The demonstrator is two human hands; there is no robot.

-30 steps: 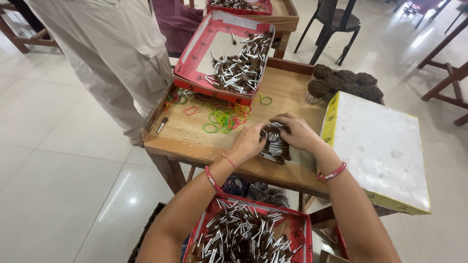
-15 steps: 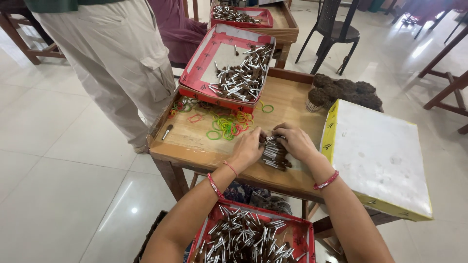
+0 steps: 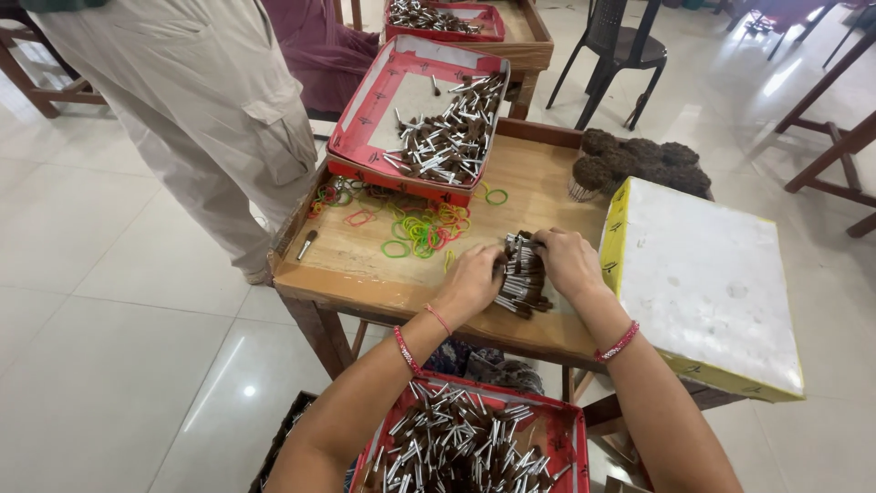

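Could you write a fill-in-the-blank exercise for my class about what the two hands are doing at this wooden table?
1. The left hand and right hand press a bundle of small brown-and-silver sticks from ____ sides.
2. Loose coloured rubber bands lie on the ____ table.
3. The red cardboard tray behind the bands holds more ____.
4. The white flat box with yellow edges lies beside the ____ hand.

Missing words: both; wooden; sticks; right
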